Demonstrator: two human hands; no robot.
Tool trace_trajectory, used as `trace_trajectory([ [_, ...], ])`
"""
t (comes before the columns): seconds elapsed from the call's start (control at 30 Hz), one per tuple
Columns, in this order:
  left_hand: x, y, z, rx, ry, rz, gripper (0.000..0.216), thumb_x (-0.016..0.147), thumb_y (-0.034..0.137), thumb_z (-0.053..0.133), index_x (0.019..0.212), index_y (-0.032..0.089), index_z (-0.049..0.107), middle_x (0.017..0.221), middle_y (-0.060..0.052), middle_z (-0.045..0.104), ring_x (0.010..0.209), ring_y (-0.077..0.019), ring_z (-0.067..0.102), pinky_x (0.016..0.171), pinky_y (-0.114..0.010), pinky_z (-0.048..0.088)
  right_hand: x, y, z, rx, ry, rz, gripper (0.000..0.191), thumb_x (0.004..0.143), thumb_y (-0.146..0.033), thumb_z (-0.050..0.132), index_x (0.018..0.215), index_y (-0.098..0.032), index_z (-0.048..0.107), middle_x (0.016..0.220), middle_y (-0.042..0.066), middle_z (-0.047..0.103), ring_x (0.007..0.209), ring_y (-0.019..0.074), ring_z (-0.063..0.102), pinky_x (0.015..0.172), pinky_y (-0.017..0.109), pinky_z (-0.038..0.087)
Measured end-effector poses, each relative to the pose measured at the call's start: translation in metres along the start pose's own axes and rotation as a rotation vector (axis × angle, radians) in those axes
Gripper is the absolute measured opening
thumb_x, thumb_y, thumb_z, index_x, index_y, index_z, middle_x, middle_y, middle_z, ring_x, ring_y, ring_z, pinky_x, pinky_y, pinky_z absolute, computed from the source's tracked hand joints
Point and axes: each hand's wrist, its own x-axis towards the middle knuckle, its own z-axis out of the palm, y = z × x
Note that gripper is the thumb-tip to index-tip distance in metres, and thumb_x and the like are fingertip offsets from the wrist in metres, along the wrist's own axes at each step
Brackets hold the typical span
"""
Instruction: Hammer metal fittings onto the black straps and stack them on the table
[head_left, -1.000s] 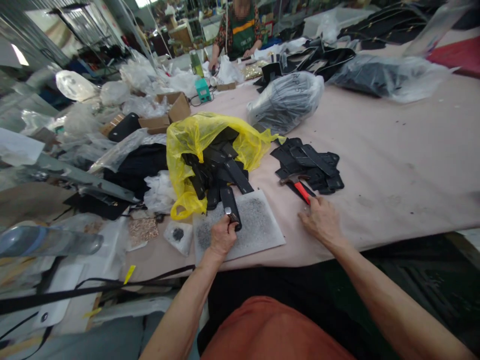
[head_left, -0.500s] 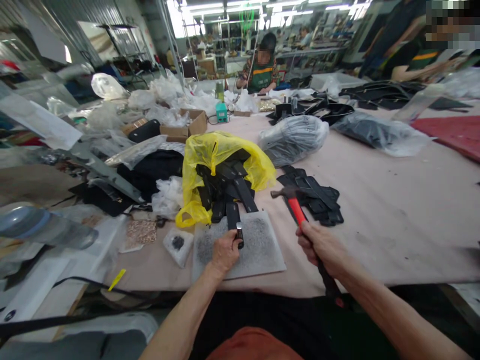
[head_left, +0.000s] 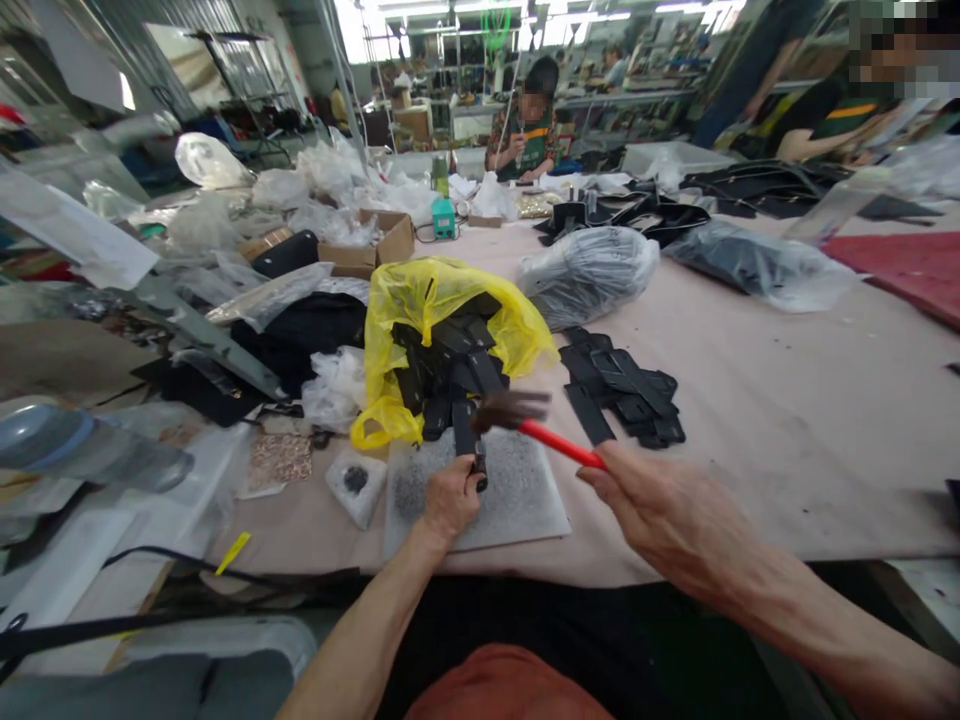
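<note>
While left hand (head_left: 450, 498) pins black strap (head_left: 465, 436) — right hand (head_left: 660, 510) grips red-handled hammer (head_left: 551, 440).

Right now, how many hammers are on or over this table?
1: the red-handled hammer in the right hand, its head above the black strap held by the left hand. Clutter may hide others.

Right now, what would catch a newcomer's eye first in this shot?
The yellow bag spilling black straps in the middle of the table stands out most. Just in front, the right hand holds a red-handled hammer, its head blurred above the grey pad, where the left hand pins a black strap.
</note>
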Motion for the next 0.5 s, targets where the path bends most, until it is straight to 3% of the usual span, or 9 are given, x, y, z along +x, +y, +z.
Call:
trace_trajectory([
  [0.1,0.001,0.001,-0.001,-0.002,-0.017,-0.012,0.013,0.086,0.015,0.054,0.092,0.025,0.061,0.077,-0.003,0.069,0.073,-0.0235,0.068,0.062,-0.033,0.05,0.003,-0.005,-0.004,0.102,0.203,0.083,0.025,0.098,-0.036,0.035,0.078,-0.025,0.045,0.057,-0.002,0.049,0.043,0.0129,0.042,0.045,0.028,0.026],
  [0.13,0.001,0.002,-0.001,-0.002,-0.024,-0.012,0.013,0.086,0.015,0.054,0.092,0.025,0.061,0.078,-0.004,0.069,0.074,-0.0235,0.068,0.063,-0.033,0.051,0.003,-0.005,-0.004,0.103,0.194,0.078,0.026,0.098,-0.035,0.034,0.078,-0.025,0.046,0.056,-0.001,0.05,0.043,0.013,0.041,0.045,0.028,0.026],
  [0.23,0.001,0.003,-0.002,0.003,-0.032,-0.012,0.013,0.085,0.014,0.053,0.09,0.023,0.061,0.08,-0.004,0.069,0.076,-0.0233,0.068,0.063,-0.032,0.051,0.008,-0.005,-0.006,0.012,-0.033,-0.034,0.024,0.093,-0.034,0.045,0.071,-0.024,0.046,0.05,-0.003,0.046,0.038,0.0116,0.033,0.043,0.03,0.017],
  [0.3,0.001,0.004,-0.003,0.015,-0.043,-0.044,0.013,0.085,0.014,0.053,0.091,0.023,0.061,0.08,-0.004,0.07,0.077,-0.0226,0.068,0.066,-0.031,0.051,0.013,-0.007,-0.015,0.009,-0.063,-0.027,0.026,0.091,-0.037,0.051,0.069,-0.024,0.046,0.048,-0.005,0.042,0.037,0.0104,0.03,0.043,0.029,0.015],
  [0.43,0.0,0.004,-0.003,0.048,-0.084,-0.1,0.014,0.087,0.015,0.052,0.095,0.023,0.06,0.082,-0.002,0.07,0.081,-0.0201,0.069,0.071,-0.029,0.051,0.017,-0.018,-0.023,0.227,0.326,0.15,0.031,0.101,-0.04,0.031,0.08,-0.023,0.045,0.058,-0.003,0.047,0.045,0.011,0.042,0.045,0.024,0.029],
  [0.5,-0.001,0.004,-0.002,0.049,-0.1,-0.098,0.014,0.088,0.016,0.051,0.095,0.024,0.06,0.083,-0.002,0.07,0.082,-0.0199,0.069,0.072,-0.029,0.051,0.013,-0.017,-0.015,0.24,0.355,0.108,0.035,0.101,-0.043,0.028,0.079,-0.023,0.045,0.056,-0.002,0.048,0.045,0.0116,0.042,0.045,0.025,0.028],
])
